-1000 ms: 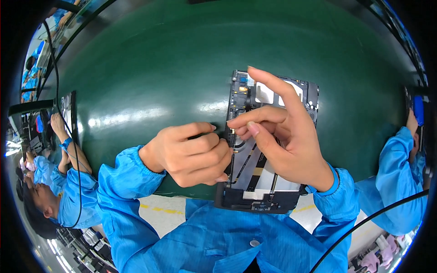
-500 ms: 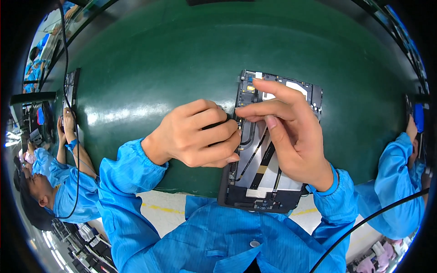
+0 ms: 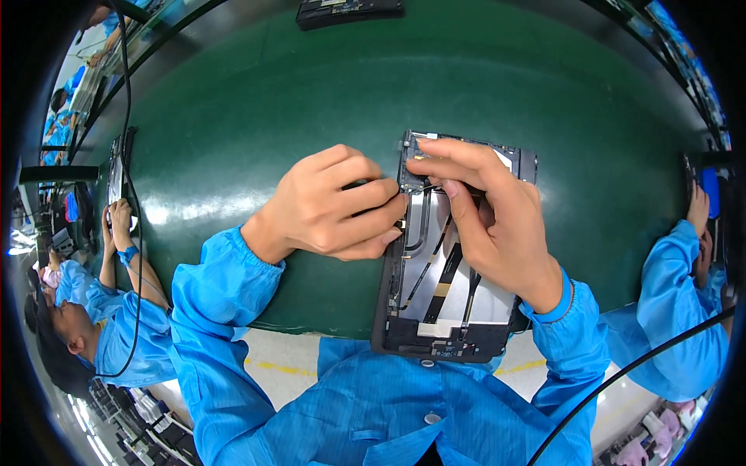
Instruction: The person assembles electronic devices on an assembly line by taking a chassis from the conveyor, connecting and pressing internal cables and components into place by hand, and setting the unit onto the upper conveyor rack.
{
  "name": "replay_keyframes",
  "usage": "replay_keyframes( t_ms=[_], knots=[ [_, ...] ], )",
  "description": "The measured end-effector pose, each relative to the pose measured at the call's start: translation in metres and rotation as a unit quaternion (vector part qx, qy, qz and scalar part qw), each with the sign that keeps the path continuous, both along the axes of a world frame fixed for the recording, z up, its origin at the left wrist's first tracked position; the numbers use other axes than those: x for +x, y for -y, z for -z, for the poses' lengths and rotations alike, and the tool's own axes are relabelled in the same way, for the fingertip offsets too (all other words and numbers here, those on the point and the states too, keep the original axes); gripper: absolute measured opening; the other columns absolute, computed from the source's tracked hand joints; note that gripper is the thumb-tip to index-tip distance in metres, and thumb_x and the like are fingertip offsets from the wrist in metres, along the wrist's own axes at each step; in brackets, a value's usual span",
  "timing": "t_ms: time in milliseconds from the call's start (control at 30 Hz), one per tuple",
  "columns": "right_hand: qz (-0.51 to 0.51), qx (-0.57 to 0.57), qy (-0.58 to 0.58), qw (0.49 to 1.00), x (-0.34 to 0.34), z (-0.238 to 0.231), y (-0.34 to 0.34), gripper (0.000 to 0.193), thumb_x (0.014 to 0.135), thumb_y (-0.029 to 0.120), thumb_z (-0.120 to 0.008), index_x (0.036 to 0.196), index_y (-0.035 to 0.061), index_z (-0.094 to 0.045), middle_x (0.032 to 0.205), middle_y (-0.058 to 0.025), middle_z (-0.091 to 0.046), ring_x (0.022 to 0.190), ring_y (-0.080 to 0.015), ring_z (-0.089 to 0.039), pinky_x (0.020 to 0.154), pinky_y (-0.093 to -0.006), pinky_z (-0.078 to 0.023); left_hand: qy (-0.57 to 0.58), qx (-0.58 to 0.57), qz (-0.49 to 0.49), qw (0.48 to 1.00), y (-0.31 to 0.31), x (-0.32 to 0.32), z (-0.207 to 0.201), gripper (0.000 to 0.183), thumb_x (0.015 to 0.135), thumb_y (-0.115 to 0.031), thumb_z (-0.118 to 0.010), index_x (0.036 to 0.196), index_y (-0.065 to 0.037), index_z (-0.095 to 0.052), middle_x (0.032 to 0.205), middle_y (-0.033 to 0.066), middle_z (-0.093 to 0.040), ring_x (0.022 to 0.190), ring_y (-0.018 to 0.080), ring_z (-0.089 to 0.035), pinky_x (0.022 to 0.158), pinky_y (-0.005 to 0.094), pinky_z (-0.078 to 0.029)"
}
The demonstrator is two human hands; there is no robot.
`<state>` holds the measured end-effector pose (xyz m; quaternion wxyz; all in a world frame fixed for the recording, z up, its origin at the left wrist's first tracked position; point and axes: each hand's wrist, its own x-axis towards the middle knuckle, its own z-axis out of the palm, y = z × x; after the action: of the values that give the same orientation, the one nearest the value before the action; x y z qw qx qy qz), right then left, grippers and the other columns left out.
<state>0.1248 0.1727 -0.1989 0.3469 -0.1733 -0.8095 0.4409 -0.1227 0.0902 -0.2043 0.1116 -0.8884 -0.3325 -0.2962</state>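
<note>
An opened tablet (image 3: 458, 314) lies before me with its inside facing up. Its silver plate, circuit boards and black ribbon cables are exposed, and its near end overhangs the table's front edge. Over its upper part my right hand (image 3: 505, 225) is bent, with thumb and forefinger pinched near the upper left board around something thin and dark, too small to name. My left hand (image 3: 330, 210) is closed beside the tablet's upper left edge. Its curled fingers reach that edge, and the tips of its thumb and forefinger are hidden, so what they grip does not show.
Across the green table (image 3: 272, 101), another opened device (image 3: 350, 9) lies at the far edge. At left, a co-worker's hands (image 3: 119, 221) hold a similar device. Another co-worker's sleeve (image 3: 668, 287) is at right. A black cable (image 3: 645, 353) crosses the lower right.
My right thumb and forefinger have come together over the upper left board. My left hand remains at the tablet's edge. More of the far device shows as the view has shifted.
</note>
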Motion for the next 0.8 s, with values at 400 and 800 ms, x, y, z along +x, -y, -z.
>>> replay_keyframes(
  t_ms=[400, 800],
  knots=[
    [0.024, -0.006, 0.002, 1.000, -0.0061, 0.0007, -0.0060, 0.044, 0.097, -0.013, -0.065, 0.136, 0.0049, -0.073, 0.115, -0.0170, -0.080, 0.109, -0.0290, -0.082, 0.089, -0.0380, -0.066, 0.007, -0.031, -0.016, 0.999, -0.0014, -0.0056, -0.0011, 0.033, 0.096, -0.026, -0.067, 0.111, -0.002, -0.084, 0.095, 0.0081, -0.074, 0.080, 0.0257, -0.065, 0.067, 0.0386, -0.054],
    [0.029, 0.040, -0.031, 0.998, -0.0045, 0.0039, -0.0095, 0.038, 0.096, -0.010, -0.072, 0.131, 0.0050, -0.076, 0.112, -0.0158, -0.080, 0.099, -0.0305, -0.080, 0.083, -0.0380, -0.065, -0.018, -0.028, -0.023, 0.999, 0.0059, -0.0006, 0.0011, 0.042, 0.102, -0.030, -0.059, 0.118, 0.002, -0.082, 0.097, 0.0110, -0.074, 0.082, 0.0267, -0.065, 0.070, 0.0405, -0.054]
  ],
)
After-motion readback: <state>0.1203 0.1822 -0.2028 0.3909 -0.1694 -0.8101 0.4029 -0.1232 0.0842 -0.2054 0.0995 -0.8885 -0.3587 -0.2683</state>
